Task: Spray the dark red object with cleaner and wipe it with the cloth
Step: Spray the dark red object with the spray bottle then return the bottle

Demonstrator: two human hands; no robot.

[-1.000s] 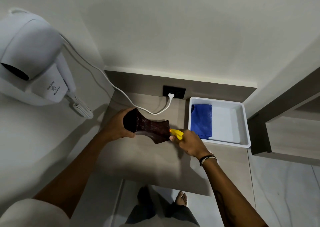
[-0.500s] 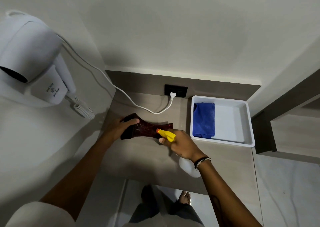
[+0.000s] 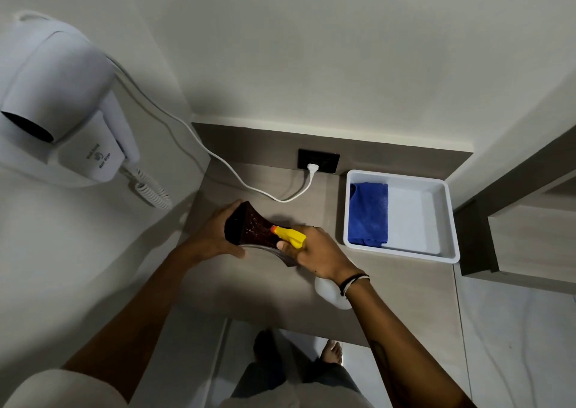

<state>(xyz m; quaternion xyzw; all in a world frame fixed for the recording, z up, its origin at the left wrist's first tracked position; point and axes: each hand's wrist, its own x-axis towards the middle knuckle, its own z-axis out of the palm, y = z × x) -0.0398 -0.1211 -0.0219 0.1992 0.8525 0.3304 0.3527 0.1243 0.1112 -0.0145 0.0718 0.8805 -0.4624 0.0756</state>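
The dark red object, a flared glossy piece, is tilted up over the countertop, and small droplets speckle its upper face. My left hand grips its left end. My right hand is closed on a spray bottle with a yellow trigger head; its orange nozzle almost touches the object's face. The bottle's white body shows below my wrist. The blue cloth lies folded in the left side of a white tray.
A white wall-mounted hair dryer hangs at the left, its cord running across the counter's back to a black socket. A wooden shelf unit stands at the right. My feet show below the counter's front edge.
My left hand tipped the dark red object up on its side. My right hand brought the spray nozzle leftwards, close over the object's face, where droplets now show.
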